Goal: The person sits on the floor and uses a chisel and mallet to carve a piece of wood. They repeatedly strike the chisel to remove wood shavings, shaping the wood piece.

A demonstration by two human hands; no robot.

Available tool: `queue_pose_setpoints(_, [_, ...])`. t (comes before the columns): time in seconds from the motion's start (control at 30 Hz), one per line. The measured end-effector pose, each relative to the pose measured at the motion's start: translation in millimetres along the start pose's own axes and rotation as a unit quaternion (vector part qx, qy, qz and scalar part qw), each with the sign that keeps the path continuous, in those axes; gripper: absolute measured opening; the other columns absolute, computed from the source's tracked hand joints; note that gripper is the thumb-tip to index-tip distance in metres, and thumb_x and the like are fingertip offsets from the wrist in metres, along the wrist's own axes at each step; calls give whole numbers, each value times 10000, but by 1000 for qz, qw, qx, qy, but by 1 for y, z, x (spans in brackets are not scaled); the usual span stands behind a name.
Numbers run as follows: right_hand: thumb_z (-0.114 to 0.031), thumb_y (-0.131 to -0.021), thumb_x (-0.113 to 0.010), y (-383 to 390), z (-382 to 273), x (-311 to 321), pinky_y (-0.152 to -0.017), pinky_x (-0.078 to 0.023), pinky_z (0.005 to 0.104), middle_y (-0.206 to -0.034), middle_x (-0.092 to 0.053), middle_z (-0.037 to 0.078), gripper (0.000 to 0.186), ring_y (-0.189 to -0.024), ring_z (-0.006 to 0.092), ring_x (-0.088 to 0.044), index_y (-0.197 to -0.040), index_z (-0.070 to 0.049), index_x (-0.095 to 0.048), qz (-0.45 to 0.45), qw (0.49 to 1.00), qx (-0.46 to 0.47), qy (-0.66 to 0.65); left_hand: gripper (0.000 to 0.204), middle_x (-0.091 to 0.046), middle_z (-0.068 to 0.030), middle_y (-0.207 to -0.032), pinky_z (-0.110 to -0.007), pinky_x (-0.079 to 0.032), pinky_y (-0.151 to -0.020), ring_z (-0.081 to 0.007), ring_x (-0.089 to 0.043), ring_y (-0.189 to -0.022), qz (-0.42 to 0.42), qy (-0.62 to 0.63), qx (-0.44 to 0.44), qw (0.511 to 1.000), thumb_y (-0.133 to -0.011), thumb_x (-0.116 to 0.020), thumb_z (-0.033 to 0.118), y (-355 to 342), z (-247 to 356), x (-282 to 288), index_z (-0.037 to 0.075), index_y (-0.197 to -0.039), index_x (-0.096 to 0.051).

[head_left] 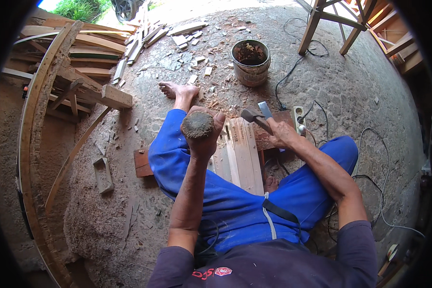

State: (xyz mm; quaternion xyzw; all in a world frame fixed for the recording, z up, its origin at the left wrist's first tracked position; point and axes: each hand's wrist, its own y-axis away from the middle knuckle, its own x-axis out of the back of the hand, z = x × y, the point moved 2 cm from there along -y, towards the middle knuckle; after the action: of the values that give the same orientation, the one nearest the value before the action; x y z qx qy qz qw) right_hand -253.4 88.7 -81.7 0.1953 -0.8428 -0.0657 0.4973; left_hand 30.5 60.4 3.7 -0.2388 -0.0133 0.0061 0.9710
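Observation:
Raised near the middle, my left hand is closed round a thick wooden piece, seen end-on. Its round end looks rough and battered; the rest is hidden below. My right hand grips a dark hammer-like tool, its head pointing left over the boards. A pale flat blade shows just beyond it; whether the hand holds that too, I cannot tell. Between my legs lie several light wooden boards side by side, with small cut slots near their far ends. Neither tool appears to touch them.
A worn bucket stands ahead among wood chips and offcuts. Right of the boards is a power strip with cables across the floor. Stacked timber and a long curved beam line the left. Wooden trestle legs stand far right.

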Motion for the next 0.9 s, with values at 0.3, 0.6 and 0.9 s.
queue_pose_setpoints(0.3, [-263,-849,-728,28,-20,17,-622,-523,388,-841,-673,133,568,-685,194,-663,-1339,-44,-540,31,973,-49,-224,274,-558,21,-705,-288,-468,-616,-97,-508,-642,-19,12,107,994,-849,-836,155,15,-21,-30,38,-867,-589])
queue_pose_setpoints(0.6, [-153,-887,-718,25,-13,17,-467,-471,307,-737,-614,48,576,-540,109,-580,-1395,-31,-477,34,936,-77,-341,190,-594,6,-691,-276,-490,-562,-89,-555,-594,-50,-64,45,996,-886,-777,99,4,-30,-34,49,-888,-594])
queue_pose_setpoints(0.9, [-135,-899,-741,67,-67,49,-622,-513,274,-893,-594,12,614,-696,101,-601,-1436,-50,-453,45,884,-85,-458,240,-643,-63,-664,-361,-525,-645,-221,-652,-618,-93,-154,-73,981,-840,-798,189,-5,-9,-71,29,-845,-619])
